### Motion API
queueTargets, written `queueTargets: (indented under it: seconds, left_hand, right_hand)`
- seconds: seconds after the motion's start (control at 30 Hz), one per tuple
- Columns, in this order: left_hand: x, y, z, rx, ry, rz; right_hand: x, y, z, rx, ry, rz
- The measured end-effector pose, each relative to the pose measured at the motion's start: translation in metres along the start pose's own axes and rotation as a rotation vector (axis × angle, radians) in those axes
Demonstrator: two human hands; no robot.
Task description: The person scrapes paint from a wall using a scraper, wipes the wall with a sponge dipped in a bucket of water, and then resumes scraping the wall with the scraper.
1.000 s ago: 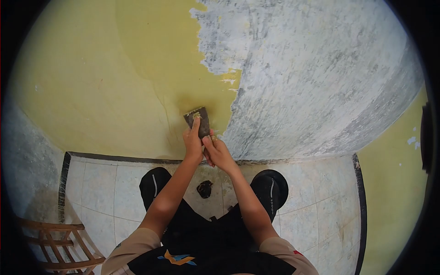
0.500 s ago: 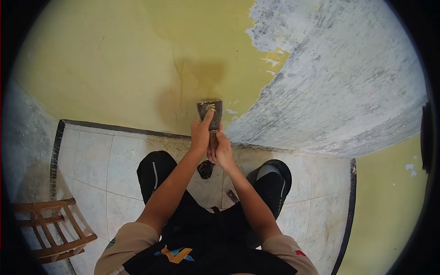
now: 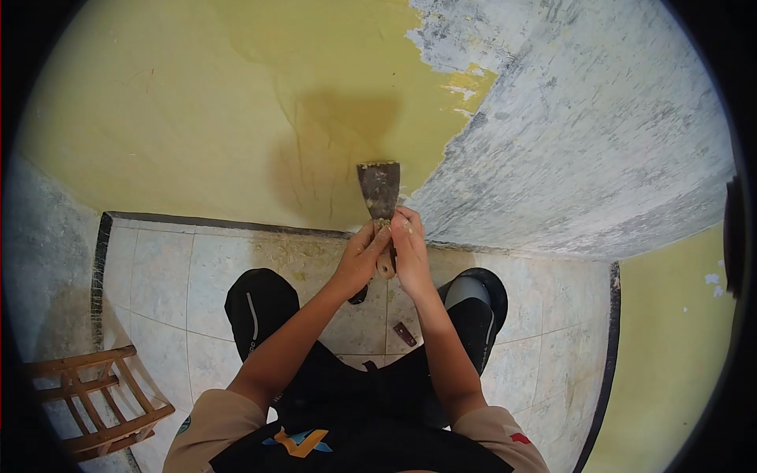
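Both hands are closed on a putty knife [image 3: 379,188], held upright in front of the wall with its wide blade pointing up. Pale crumbs of paint cling along the blade's top edge. My left hand [image 3: 359,257] grips the handle from the left, its thumb near the base of the blade. From the right, my right hand [image 3: 411,244] wraps the same handle, whose light end shows below the fingers. Behind the blade is the yellow-green painted wall [image 3: 213,118]; to its right lies a bare, scraped grey-white patch [image 3: 552,150]. I cannot tell whether the blade touches the wall.
A wooden slatted rack or stool [image 3: 102,402] stands at lower left. On the tiled floor [image 3: 162,268] between my legs lie a small brown piece [image 3: 404,334] and a dark object [image 3: 359,296] partly behind my left arm. Paint scrapings [image 3: 303,256] litter the wall's foot.
The putty knife has shifted slightly right. My left thumb has left the blade for the handle, and my right hand has risen closer to the blade. The view has shifted slightly.
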State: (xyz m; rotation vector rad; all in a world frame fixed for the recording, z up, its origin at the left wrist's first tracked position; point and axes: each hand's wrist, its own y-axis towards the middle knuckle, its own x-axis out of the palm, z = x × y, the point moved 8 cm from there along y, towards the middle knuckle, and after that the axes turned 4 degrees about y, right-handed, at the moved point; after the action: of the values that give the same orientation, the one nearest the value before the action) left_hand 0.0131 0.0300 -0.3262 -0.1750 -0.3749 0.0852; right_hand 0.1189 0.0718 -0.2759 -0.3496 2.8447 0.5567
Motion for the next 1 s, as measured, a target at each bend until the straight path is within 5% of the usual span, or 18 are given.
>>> queueTargets:
  seconds: [0.07,0.1,0.23,0.67,1.0]
  left_hand:
    - [0.007,-0.005,0.027,0.238,0.227,0.008]
    - [0.009,-0.008,0.031,0.237,0.228,0.007]
    - [0.019,-0.011,0.025,0.181,0.159,-0.093]
    - [0.046,-0.017,0.005,0.003,-0.033,-0.19]
    - [0.08,0.003,0.091,0.254,0.066,-0.085]
  right_hand:
    - [-0.007,0.003,-0.011,0.161,0.23,-0.004]
    - [-0.007,0.002,-0.006,0.322,0.457,-0.009]
    - [-0.022,0.01,0.016,0.329,0.515,-0.02]
    - [-0.035,0.016,-0.007,0.221,0.485,0.182]
    - [-0.052,0.082,-0.096,-0.01,0.556,0.26]
